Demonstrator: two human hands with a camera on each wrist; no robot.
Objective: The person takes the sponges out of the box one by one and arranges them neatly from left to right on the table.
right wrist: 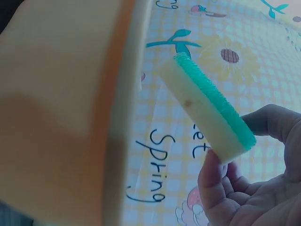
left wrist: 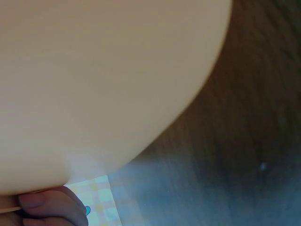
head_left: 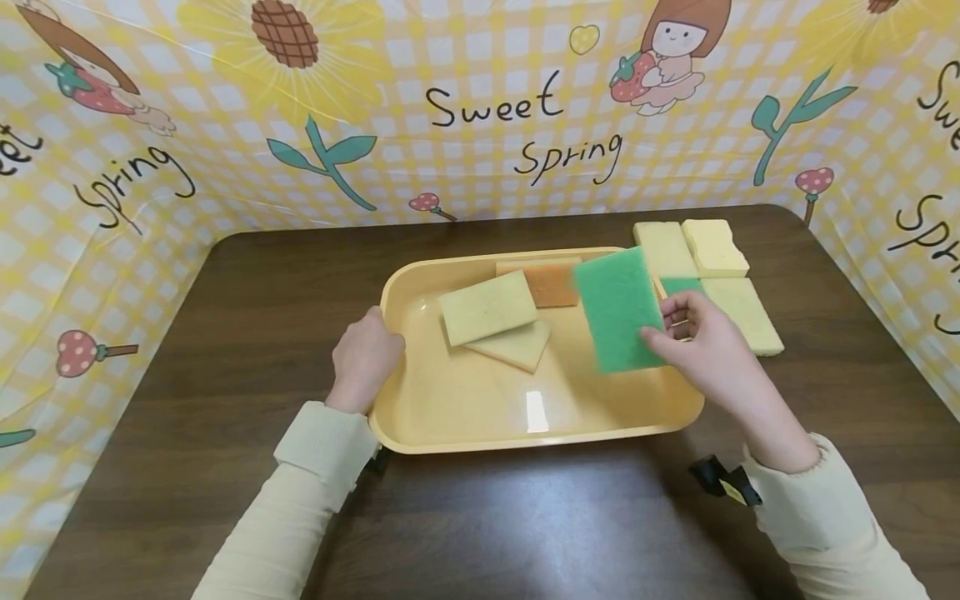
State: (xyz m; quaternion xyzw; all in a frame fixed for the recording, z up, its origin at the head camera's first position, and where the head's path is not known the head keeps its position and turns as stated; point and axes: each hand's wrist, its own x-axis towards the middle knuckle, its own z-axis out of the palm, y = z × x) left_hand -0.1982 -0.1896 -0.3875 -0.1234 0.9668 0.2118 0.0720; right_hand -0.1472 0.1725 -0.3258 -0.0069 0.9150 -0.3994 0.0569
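My right hand (head_left: 705, 342) pinches a sponge (head_left: 618, 312) by its right edge, over the right part of a yellow tray (head_left: 480, 417). The sponge's green face is up in the head view; the right wrist view shows a green layer on a pale yellow sponge body (right wrist: 202, 108) between thumb and fingers. At the tray's left rim, my left hand (head_left: 367, 358) grips the edge; its curled fingers (left wrist: 51, 207) show at the tray's side in the left wrist view. Inside lie two pale yellow sponges (head_left: 489, 308), one overlapping the other, and an orange sponge (head_left: 553, 283) by the far wall.
Several sponges lie grouped on the dark wooden table (head_left: 285, 292) right of the tray, among them a wavy-edged pale one (head_left: 712, 247) and a flat pale one (head_left: 742, 317). A checked, printed cloth (head_left: 480, 167) hangs behind the table and at both sides.
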